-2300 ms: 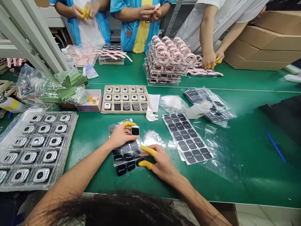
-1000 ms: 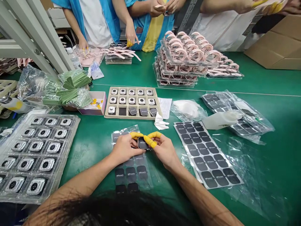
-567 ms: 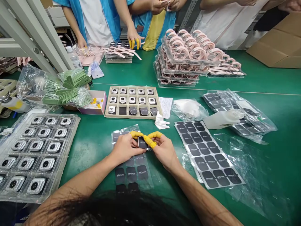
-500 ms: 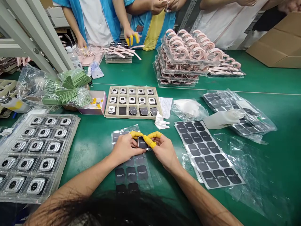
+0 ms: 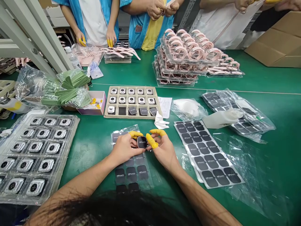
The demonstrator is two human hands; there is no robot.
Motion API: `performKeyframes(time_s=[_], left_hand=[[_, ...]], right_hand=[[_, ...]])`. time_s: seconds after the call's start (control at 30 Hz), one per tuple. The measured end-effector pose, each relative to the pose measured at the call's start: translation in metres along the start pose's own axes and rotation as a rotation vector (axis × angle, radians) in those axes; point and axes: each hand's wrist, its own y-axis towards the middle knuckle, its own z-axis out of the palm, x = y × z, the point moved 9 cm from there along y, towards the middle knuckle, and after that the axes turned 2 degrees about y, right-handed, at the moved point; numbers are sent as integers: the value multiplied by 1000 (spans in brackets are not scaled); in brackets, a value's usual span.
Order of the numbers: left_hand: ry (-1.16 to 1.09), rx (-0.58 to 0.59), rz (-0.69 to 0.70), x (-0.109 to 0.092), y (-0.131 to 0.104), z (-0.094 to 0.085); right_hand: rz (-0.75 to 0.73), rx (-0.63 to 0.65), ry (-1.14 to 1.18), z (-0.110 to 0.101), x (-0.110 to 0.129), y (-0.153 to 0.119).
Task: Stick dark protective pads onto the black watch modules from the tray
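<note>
Between finger and thumb, my left hand (image 5: 125,145) holds a square watch face (image 5: 142,142) with a dark labelled front. Yellow finger cots cover some fingertips. My right hand (image 5: 162,149) is just right of the watch face, its thumb and index finger apart; its other fingertips are near the watch's lower right edge. Below my hands lies a clear sheet of dark square stickers (image 5: 131,173). Further forward, a beige tray (image 5: 107,113) holds watch faces in rows, some face down and a few with dark labelled fronts up; one bottom-row compartment has no watch.
Left: a clear tray (image 5: 74,125) of watches, green straps (image 5: 70,89) and a small box (image 5: 103,106). Right: sticker sheets (image 5: 211,161), a white bottle (image 5: 219,119) and plastic bags. Beyond, people's hands work near stacked trays of pink straps (image 5: 188,61).
My right thumb and index finger have come off the watch face and spread apart, uncovering its front. My left hand still holds it. Across the table, people's hands have shifted.
</note>
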Motion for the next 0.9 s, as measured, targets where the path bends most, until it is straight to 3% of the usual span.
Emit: performKeyframes(time_s=[0.1, 0.23, 0.37, 0.47, 0.57, 0.67, 0.77, 0.83, 0.9], left_hand=[[-51, 29, 24, -3, 0, 2], [-59, 40, 45, -5, 0, 2], [150, -7, 197, -16, -1, 0], [412, -76, 326, -25, -4, 0], [748, 27, 544, -35, -15, 26], [1072, 137, 807, -41, -38, 61], [1154, 157, 857, -51, -51, 69], [1174, 147, 746, -62, -45, 52], [1283, 31, 523, -75, -23, 10]], right_hand=[[41, 59, -6, 6, -1, 2], [121, 27, 48, 4, -6, 5], [72, 115, 88, 9, -1, -2], [63, -31, 86, -16, 2, -2], [-15, -170, 12, -34, 17, 17], [-106, -40, -112, -1, 40, 63], [-165, 92, -267, 56, 59, 117], [-208, 175, -547, 95, 67, 145], [-235, 192, -685, 118, 73, 159]])
